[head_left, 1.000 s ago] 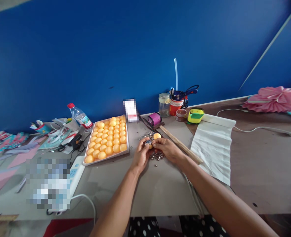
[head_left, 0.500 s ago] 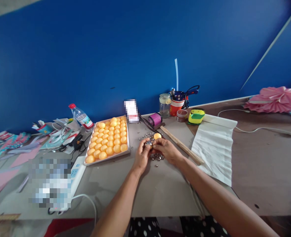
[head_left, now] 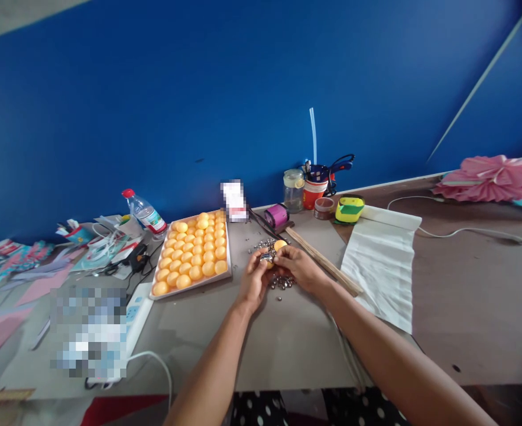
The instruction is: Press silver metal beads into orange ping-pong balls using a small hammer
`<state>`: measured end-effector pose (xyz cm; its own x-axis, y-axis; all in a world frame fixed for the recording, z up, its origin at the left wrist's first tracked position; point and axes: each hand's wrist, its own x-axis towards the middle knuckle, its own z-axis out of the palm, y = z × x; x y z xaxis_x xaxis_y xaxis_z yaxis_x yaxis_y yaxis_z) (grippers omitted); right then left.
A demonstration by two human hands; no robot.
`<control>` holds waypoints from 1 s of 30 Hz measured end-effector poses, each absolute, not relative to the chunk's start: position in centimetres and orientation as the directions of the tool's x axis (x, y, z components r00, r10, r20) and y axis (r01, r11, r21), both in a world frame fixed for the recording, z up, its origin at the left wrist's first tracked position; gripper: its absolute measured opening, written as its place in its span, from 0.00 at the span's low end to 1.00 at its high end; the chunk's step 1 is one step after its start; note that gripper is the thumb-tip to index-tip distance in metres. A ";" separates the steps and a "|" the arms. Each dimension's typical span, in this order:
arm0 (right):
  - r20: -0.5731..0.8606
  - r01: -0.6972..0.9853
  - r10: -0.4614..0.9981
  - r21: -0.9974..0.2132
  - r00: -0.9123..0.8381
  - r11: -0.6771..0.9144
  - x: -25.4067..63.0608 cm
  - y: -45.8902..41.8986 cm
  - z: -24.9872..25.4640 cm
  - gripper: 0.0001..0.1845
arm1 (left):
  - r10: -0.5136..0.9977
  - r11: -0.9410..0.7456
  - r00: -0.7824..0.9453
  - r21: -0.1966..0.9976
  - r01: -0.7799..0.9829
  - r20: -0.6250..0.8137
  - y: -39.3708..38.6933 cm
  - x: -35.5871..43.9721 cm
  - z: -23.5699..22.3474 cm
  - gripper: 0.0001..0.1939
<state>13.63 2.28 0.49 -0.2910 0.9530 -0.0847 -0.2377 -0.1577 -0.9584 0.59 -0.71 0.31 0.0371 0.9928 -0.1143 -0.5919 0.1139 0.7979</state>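
Note:
Between both hands is a small orange ball (head_left: 270, 265) with shiny silver pieces on its upper side. My left hand (head_left: 253, 278) is closed around its left side, thumb and fingers curled. From the right, my right hand (head_left: 300, 267) pinches at the same ball; whether a loose piece is also between those fingertips is hidden. Small silver beads (head_left: 282, 283) lie scattered in front of and behind the hands. Just behind my right fingers rests another orange ball (head_left: 280, 244). To the left, a shallow white tray (head_left: 230, 248) holds rows of similar orange balls.
Behind the hands are a purple spool (head_left: 276, 215), a glass jar (head_left: 293, 192) and a red paper cup (head_left: 314, 195) of tools. Thin wooden sticks (head_left: 325, 260) and a white sheet (head_left: 382, 266) lie right. A bottle (head_left: 144, 213) and power strip (head_left: 137, 310) are left.
The held ball has turned slightly in my fingers, showing more orange underneath. The view has shifted a little; both hands stay in nearly the same place.

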 end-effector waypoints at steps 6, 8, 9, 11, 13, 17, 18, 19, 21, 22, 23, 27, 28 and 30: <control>0.131 0.295 0.990 -0.949 0.055 0.109 16.6 4.2 0.8 0.04 | 0.991 0.131 0.078 0.757 -0.640 -0.106 -0.5 0.0 1.3 0.22; 0.237 0.547 0.963 -0.826 0.125 0.133 17.4 4.6 0.5 0.03 | 0.991 0.130 0.059 0.760 -0.637 -0.120 -0.4 -0.1 1.2 0.23; 0.265 0.639 0.956 -0.759 0.130 0.124 17.6 4.7 0.4 0.05 | 0.991 0.129 0.048 0.763 -0.634 -0.128 -0.3 -0.2 1.0 0.23; 0.263 0.779 0.957 -0.623 0.122 0.072 17.9 4.7 0.1 0.08 | 0.990 0.127 0.028 0.771 -0.624 -0.140 -0.1 -0.3 0.7 0.23; 0.203 0.868 0.973 -0.497 0.112 0.004 17.9 4.5 0.0 0.13 | 0.989 0.122 0.012 0.777 -0.618 -0.145 0.0 -0.3 0.4 0.22; 0.105 0.934 0.991 -0.353 0.087 -0.045 17.8 4.0 0.3 0.17 | 0.991 0.100 -0.009 0.788 -0.608 -0.133 0.0 -0.4 0.6 0.21; 0.100 0.940 0.991 -0.338 0.084 -0.045 17.8 4.0 0.4 0.17 | 0.991 0.097 -0.014 0.790 -0.605 -0.132 0.0 -0.4 0.7 0.21; 0.100 0.943 0.991 -0.329 0.088 -0.050 17.9 4.0 0.5 0.17 | 0.991 0.094 -0.019 0.793 -0.602 -0.132 -0.1 -0.4 0.8 0.21; 0.087 0.942 0.990 -0.327 0.109 -0.075 18.1 4.1 0.6 0.18 | 0.991 0.092 -0.022 0.795 -0.599 -0.132 -0.1 -0.4 1.0 0.20; 0.071 0.940 0.990 -0.330 0.118 -0.089 18.2 4.2 0.6 0.18 | 0.991 0.092 -0.021 0.796 -0.599 -0.131 -0.1 -0.4 1.1 0.20; 0.052 0.937 0.991 -0.334 0.124 -0.100 18.3 4.3 0.5 0.18 | 0.991 0.094 -0.018 0.796 -0.598 -0.130 -0.1 -0.4 1.1 0.20; 0.029 0.940 0.991 -0.322 0.129 -0.113 18.7 4.7 0.0 0.16 | 0.992 0.100 0.001 0.792 -0.602 -0.125 -0.1 -0.5 0.9 0.20; 0.033 0.943 0.991 -0.314 0.129 -0.113 18.8 4.8 -0.1 0.16 | 0.992 0.101 0.002 0.791 -0.603 -0.124 -0.1 -0.5 0.9 0.20; 0.030 0.946 0.992 -0.304 0.125 -0.110 18.9 4.9 -0.2 0.16 | 0.992 0.101 -0.003 0.788 -0.607 -0.129 -0.1 -0.6 0.8 0.20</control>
